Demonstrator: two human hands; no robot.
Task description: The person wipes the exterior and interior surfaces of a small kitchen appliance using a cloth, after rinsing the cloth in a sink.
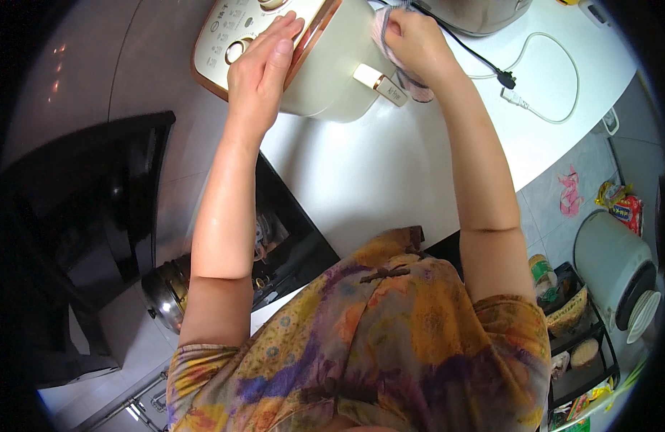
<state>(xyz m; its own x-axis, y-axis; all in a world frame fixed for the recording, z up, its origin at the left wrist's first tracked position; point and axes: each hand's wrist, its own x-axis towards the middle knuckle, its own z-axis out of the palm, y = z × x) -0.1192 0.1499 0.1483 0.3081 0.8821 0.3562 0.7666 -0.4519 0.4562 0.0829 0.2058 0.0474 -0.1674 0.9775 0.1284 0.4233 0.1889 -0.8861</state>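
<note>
A cream air fryer (332, 81) with copper-coloured trim stands on the white countertop (365, 178), its handle (389, 89) pointing towards the lower right. Across the edge of its control panel (224, 32), beside a round knob (235, 52), my left hand (265, 70) lies flat with its fingers nearly together. My right hand (419, 46) grips a pink and grey striped cloth (384, 35) against the fryer's side. Part of the cloth hangs below that hand, behind the handle.
A black plug (506, 79) and a white cable (575, 70) lie right of my right arm. Another rounded appliance (473, 13) stands at the top. Beyond the counter's right edge are a dark rack (578, 389) with food items and a pale green bin (608, 259).
</note>
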